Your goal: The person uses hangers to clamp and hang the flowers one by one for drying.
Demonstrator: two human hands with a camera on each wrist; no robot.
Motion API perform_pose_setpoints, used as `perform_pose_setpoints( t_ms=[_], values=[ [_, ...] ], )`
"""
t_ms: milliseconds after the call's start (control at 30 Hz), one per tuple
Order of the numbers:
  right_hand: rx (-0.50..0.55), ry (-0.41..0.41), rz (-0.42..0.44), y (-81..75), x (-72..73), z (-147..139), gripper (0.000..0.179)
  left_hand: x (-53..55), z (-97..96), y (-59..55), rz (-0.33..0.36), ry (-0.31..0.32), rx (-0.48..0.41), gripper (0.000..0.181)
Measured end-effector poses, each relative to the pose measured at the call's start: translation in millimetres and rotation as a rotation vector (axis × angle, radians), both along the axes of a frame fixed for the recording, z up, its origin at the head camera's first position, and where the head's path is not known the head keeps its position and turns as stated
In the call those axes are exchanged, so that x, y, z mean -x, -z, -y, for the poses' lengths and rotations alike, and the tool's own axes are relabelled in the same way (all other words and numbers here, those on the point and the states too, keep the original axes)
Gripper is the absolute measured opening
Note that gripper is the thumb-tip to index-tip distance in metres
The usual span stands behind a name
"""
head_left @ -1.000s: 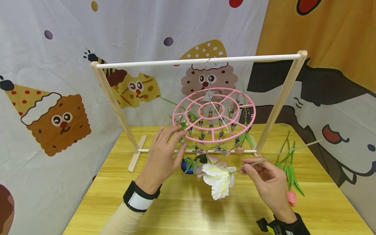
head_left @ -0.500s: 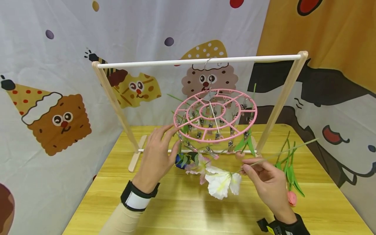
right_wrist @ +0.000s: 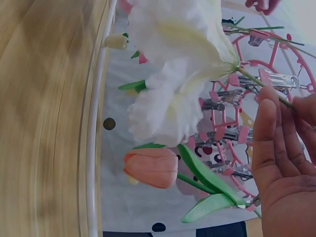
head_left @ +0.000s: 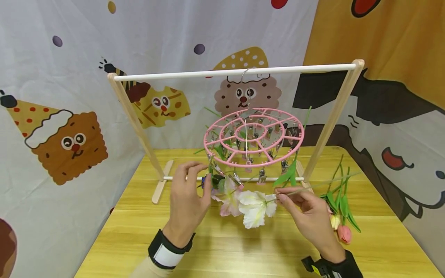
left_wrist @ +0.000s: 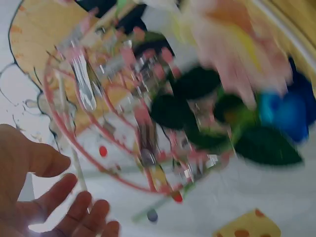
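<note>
A white flower (head_left: 255, 208) with ruffled petals and a long thin stem is held by my right hand (head_left: 309, 218), which pinches the stem near the bloom. Beside it, a round pink clip hanger (head_left: 253, 165) hangs from a rod, with several metal clips dangling. Its clips carry flowers: a pale pink one (head_left: 229, 200), a blue one (left_wrist: 289, 116) with dark leaves, and a peach tulip (right_wrist: 152, 167). At the hanger's front left is my left hand (head_left: 187, 197), its fingers loosely bent; the left wrist view shows thumb and fingers apart with nothing between them.
The hanger's rack has a white top rod (head_left: 180, 74), wooden legs (head_left: 330, 123) and a low cross rod. Loose on the table at right lie tulips, a pink one (head_left: 344, 234) and a yellow one (head_left: 335, 221). A printed cloth (head_left: 62, 200) hangs behind.
The hanger has turned, its front clips and the pink and blue flowers shifting left. My left hand has drawn back from the rim. The right hand has moved slightly left with the white flower.
</note>
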State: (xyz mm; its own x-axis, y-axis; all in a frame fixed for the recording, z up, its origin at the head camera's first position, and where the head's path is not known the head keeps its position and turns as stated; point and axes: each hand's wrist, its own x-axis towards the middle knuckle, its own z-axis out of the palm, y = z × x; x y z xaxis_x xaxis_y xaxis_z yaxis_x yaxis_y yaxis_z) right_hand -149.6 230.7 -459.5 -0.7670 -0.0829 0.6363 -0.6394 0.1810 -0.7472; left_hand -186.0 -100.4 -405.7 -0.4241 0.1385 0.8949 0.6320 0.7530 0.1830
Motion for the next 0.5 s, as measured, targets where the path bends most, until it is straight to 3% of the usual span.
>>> perform_pose_setpoints(
  t_ms=[133,233,300,500],
  values=[
    [-0.057,0.017,-0.015,-0.7,1.5,8,0.032,-8.8,-18.1,7.0,-0.076,0.182,0.031,0.020],
    [-0.082,0.025,-0.040,-0.7,2.9,15,0.034,-14.9,-35.1,11.6,-0.065,0.276,0.083,0.022],
    [-0.096,0.037,-0.051,-0.6,4.3,18,0.035,-18.4,-46.3,13.0,-0.017,0.292,0.120,0.030],
    [-0.119,0.065,-0.060,-2.1,7.0,26,0.031,-23.2,-72.5,12.3,0.143,0.252,0.174,0.047]
  ],
)
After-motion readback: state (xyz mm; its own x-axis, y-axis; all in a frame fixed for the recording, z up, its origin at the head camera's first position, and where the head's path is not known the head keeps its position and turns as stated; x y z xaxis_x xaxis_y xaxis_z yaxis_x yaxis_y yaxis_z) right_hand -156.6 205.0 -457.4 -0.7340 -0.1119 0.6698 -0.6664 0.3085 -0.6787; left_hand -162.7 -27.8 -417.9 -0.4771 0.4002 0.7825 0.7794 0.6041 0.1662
